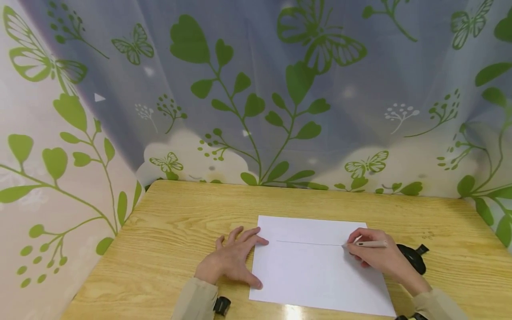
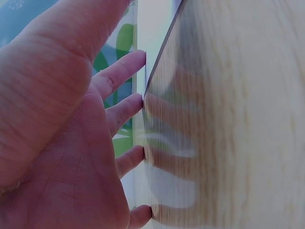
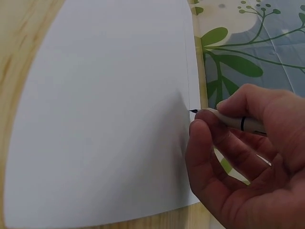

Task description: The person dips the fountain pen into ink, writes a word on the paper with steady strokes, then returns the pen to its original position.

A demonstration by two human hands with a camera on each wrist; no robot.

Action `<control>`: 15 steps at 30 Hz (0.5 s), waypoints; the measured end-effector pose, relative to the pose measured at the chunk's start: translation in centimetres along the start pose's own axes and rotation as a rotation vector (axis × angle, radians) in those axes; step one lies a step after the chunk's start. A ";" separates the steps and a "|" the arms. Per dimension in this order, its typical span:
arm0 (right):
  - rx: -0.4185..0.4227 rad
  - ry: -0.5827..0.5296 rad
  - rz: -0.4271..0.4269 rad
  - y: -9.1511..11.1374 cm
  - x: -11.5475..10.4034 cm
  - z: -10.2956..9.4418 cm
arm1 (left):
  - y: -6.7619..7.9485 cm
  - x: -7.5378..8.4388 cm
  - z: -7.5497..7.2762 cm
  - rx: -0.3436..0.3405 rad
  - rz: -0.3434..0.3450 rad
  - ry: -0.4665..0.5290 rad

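Note:
A white sheet of paper point(image 1: 308, 275) lies on the wooden table, with one thin dark line point(image 1: 308, 242) running across its upper part. My right hand point(image 1: 374, 253) pinches a pale-barrelled pen point(image 1: 374, 244) between thumb and fingers. In the right wrist view the pen's dark tip point(image 3: 193, 111) meets the paper at the end of the line. On the sheet's left edge rests my left hand point(image 1: 234, 258), its fingers spread and its thumb and forefinger touching the paper. The left wrist view shows the spread fingertips point(image 2: 138, 100) down on the table and sheet edge.
A black rounded object with a short strap point(image 1: 412, 258) sits right of the sheet, partly behind the right hand. The wooden table point(image 1: 160, 222) runs back to a curtain point(image 1: 256, 111) printed with green leaves and butterflies. A black wrist fitting point(image 1: 222, 306) shows by the left sleeve.

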State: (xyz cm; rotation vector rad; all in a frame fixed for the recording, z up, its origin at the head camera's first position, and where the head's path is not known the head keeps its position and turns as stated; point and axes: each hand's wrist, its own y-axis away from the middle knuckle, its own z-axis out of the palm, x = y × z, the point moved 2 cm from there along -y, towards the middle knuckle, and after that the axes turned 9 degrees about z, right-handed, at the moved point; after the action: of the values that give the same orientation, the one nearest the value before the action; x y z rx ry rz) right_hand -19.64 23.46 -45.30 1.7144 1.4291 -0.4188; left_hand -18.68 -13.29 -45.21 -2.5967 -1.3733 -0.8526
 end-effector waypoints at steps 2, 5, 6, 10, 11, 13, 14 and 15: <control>0.002 0.007 0.002 0.1 0.0 -0.1 | 0.0 0.0 0.0 0.000 0.000 0.002; 0.002 0.010 0.009 0.1 0.0 -0.2 | -0.1 -0.1 0.1 0.000 0.002 0.001; 0.001 0.011 0.012 0.1 0.0 -0.2 | -0.1 -0.1 0.1 0.000 0.003 -0.003; -0.004 0.006 0.017 0.1 0.1 -0.4 | -0.1 -0.2 0.1 0.000 0.004 -0.008; -0.005 0.005 0.016 0.1 0.1 -0.4 | -0.1 -0.2 0.2 -0.001 0.003 -0.009; -0.003 0.005 0.014 0.1 0.2 -0.5 | -0.1 -0.2 0.2 0.000 0.002 -0.007; -0.002 0.004 0.013 0.1 0.2 -0.5 | -0.1 -0.2 0.2 0.001 0.003 -0.006; -0.001 0.005 0.012 0.1 0.2 -0.5 | -0.1 -0.2 0.2 0.002 0.003 -0.004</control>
State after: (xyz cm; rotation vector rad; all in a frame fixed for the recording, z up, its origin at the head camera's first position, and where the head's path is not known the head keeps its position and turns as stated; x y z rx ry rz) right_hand -19.59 24.00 -45.11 1.7237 1.4215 -0.4073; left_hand -18.76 -13.35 -45.52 -2.5997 -1.3705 -0.8461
